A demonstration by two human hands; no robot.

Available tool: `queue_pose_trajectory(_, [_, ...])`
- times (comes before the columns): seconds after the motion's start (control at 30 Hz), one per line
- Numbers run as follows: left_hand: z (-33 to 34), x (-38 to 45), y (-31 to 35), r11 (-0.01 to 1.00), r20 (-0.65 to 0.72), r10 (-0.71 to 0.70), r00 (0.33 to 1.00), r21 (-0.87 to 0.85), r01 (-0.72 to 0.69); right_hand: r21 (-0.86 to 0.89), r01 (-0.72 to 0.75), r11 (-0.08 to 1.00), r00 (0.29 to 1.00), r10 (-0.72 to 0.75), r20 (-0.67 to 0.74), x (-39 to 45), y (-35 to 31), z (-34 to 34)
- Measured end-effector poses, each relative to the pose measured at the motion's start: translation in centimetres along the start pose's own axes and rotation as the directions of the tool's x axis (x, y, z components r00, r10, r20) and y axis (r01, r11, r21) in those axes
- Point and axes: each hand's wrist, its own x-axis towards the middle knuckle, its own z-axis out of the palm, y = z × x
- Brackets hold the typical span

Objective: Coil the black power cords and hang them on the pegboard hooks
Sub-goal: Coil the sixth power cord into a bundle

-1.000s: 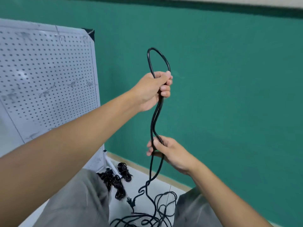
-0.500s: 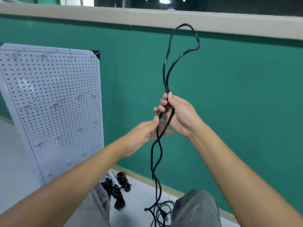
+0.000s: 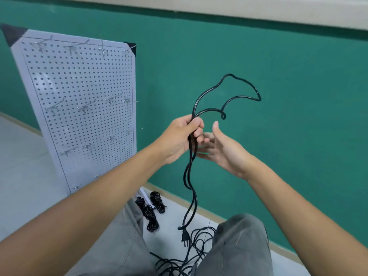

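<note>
A person's left hand (image 3: 180,137) grips a thin black rubber power cord (image 3: 191,176) in a closed fist at chest height, in front of a teal wall (image 3: 278,96). A loop of cord rises above the fist; doubled strands hang below to a black plug (image 3: 184,237) dangling above loose cord on the pale floor (image 3: 23,176). The right hand (image 3: 221,150) is open beside it, thumb raised, fingers spread toward the strands. A white perforated metal pegboard (image 3: 79,106) with silver hooks (image 3: 85,107) leans at left. Three coiled black cord bundles (image 3: 152,210) lie on the floor at its base.
</note>
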Motion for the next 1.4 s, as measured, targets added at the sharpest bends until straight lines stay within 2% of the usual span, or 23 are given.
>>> queue_pose_trajectory(0.07, [-0.2, 0.5, 0.4, 1.000, -0.025, -0.004, 1.000, 0.000, 0.004, -0.084, -0.056, 0.995, 0.995, 0.062, 0.078, -0.6, 2.9, 1.3])
queue_pose_trajectory(0.13, [-0.4, 0.8, 0.5, 1.000, -0.037, 0.002, 0.999, -0.003, -0.002, -0.183, -0.022, 0.983, 0.991, 0.046, 0.124, -1.0, 5.5, 2.5])
queue_pose_trajectory(0.2, [-0.6, 1.2, 0.3, 1.000, -0.054, -0.006, 0.999, 0.007, 0.006, -0.276, 0.053, 0.960, 0.994, -0.023, 0.111, -1.1, 7.4, 3.1])
queue_pose_trajectory(0.3, [-1.4, 1.4, -0.3, 0.998, -0.081, -0.044, 0.996, 0.038, 0.048, -0.333, 0.087, 0.939, 0.996, -0.079, 0.037, -0.8, 7.9, 3.8])
queue_pose_trajectory(0.47, [-3.8, -0.9, -2.2, 0.943, -0.100, -0.151, 0.984, 0.283, 0.173, -0.228, 0.149, 0.962, 0.983, -0.169, -0.068, -0.3, 5.3, 3.5])
queue_pose_trajectory(0.63, [-5.2, -5.7, -6.5, 0.856, -0.093, -0.251, 0.963, 0.444, 0.266, -0.136, 0.141, 0.981, 0.983, -0.156, -0.099, 0.9, 2.9, 2.8])
queue_pose_trajectory(0.7, [-5.7, -7.6, -8.0, 0.838, -0.068, -0.262, 0.963, 0.478, 0.262, -0.111, 0.134, 0.985, 0.983, -0.147, -0.113, 1.4, 2.2, 2.8])
queue_pose_trajectory(0.8, [-6.3, -9.6, -10.0, 0.866, -0.115, -0.227, 0.967, 0.431, 0.255, -0.106, 0.120, 0.987, 0.985, -0.132, -0.113, 1.9, 1.7, 2.6])
queue_pose_trajectory(1.0, [-7.2, -9.3, -9.9, 0.913, -0.276, -0.092, 0.957, 0.360, 0.192, -0.195, -0.055, 0.979, 0.986, 0.022, -0.168, 1.5, 4.0, 0.1])
queue_pose_trajectory(1.2, [-5.8, -6.8, -4.3, 0.914, -0.216, 0.001, 0.976, 0.397, 0.087, -0.260, -0.235, 0.937, 0.940, 0.151, -0.306, 0.4, 6.9, -3.4])
queue_pose_trajectory(1.3, [-5.4, -5.5, -2.2, 0.909, -0.197, 0.016, 0.980, 0.411, 0.068, -0.382, -0.342, 0.859, 0.909, 0.199, -0.366, -0.2, 8.0, -4.6])
queue_pose_trajectory(1.4, [-5.1, -4.7, -0.7, 0.918, -0.179, 0.011, 0.984, 0.393, 0.061, -0.382, -0.334, 0.861, 0.908, 0.185, -0.376, -0.6, 7.8, -4.8])
